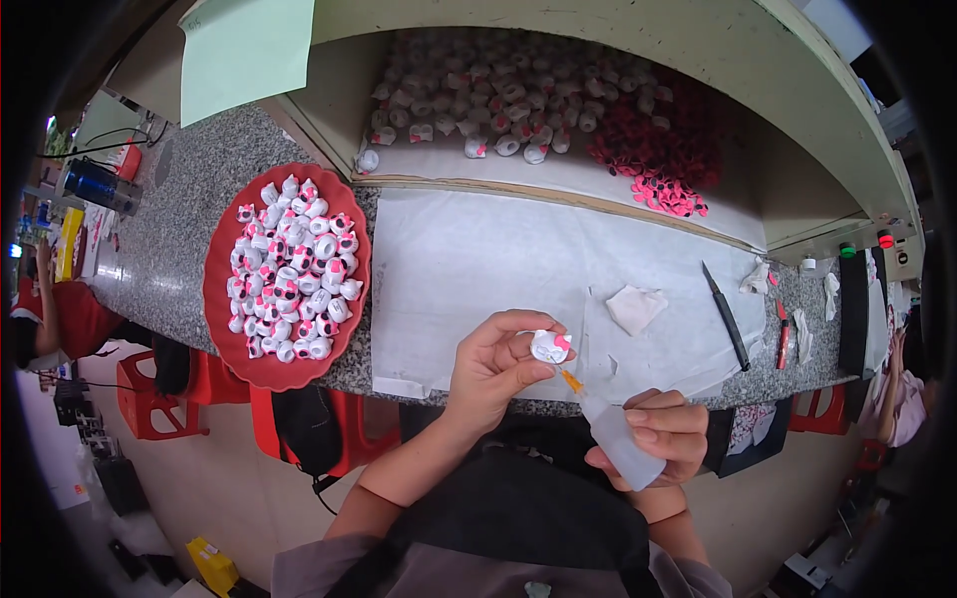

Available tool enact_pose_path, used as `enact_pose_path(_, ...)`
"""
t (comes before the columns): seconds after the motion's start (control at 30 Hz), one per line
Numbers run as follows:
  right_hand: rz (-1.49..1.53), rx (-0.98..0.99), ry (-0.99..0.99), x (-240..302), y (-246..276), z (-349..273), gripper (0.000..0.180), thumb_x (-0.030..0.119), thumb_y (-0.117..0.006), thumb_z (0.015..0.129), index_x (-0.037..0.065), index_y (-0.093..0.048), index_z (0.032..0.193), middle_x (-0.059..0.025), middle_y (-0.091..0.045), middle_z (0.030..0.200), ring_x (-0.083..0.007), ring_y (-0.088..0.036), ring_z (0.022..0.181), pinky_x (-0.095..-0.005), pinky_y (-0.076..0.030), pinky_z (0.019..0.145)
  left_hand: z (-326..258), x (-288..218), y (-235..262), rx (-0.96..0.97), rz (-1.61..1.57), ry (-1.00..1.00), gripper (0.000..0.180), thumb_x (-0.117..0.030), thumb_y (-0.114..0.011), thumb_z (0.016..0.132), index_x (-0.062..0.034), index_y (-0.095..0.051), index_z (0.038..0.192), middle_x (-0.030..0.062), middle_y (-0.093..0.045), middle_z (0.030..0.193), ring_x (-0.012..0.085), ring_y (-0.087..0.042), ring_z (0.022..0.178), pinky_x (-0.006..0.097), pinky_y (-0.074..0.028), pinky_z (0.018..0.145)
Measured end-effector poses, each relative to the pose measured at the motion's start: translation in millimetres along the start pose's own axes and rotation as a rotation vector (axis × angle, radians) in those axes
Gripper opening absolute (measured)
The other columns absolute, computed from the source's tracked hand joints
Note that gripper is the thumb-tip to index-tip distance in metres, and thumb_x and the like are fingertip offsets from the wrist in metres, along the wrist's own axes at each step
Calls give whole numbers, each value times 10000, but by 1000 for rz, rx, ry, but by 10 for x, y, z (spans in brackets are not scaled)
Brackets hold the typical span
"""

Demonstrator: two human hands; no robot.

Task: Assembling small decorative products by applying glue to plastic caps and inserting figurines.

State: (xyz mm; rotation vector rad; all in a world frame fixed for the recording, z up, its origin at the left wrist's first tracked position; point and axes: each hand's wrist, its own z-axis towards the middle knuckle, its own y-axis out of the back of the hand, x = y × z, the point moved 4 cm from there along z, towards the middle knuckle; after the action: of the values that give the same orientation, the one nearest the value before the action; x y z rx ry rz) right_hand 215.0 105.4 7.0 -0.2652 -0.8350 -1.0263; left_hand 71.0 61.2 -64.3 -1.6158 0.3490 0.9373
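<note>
Between the thumb and fingers of my left hand [495, 364] is a small white cat-head figure [550, 346] with a pink bow. My right hand [665, 437] is wrapped round a translucent white squeeze bottle [620, 439]. The orange nozzle tip [571, 381] of the bottle points up at the lower edge of the figure; whether it touches, I cannot tell. Both hands are over the near edge of a white paper sheet [469, 259]. Left of them, a red scalloped tray [221, 299] holds many similar white figures with pink and black parts.
Inside the shelf box [329, 130] lie heaps of white figures [498, 100] and pink pieces [673, 194]. A crumpled tissue [636, 309], a dark pen-like tool [726, 317] and a red-and-black pen-shaped item [783, 337] rest on the right. Red stools [150, 404] stand below the bench. Other people sit at both sides.
</note>
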Motion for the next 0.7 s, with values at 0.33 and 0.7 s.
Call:
enact_pose_path(0.33,-3,-17,6,3,24,5,523,36,-789,482,74,-484,905,-71,-493,897,-195,-513,654,-288,-454,512,-2,12,-12,3,-26,1,336,-25,-633,688,-14,-480,987,107,-510,949,170,-525,876,328,-469,770)
enact_pose_path(0.7,25,-13,15,6,7,-22,525,47,-798,468,68,-487,891,-73,-491,895,-194,-513,642,-288,-455,503,-8,39,-24,-2,-4,12,335,-20,-633,685,-14,-481,983,103,-513,936,167,-532,856,324,-470,768)
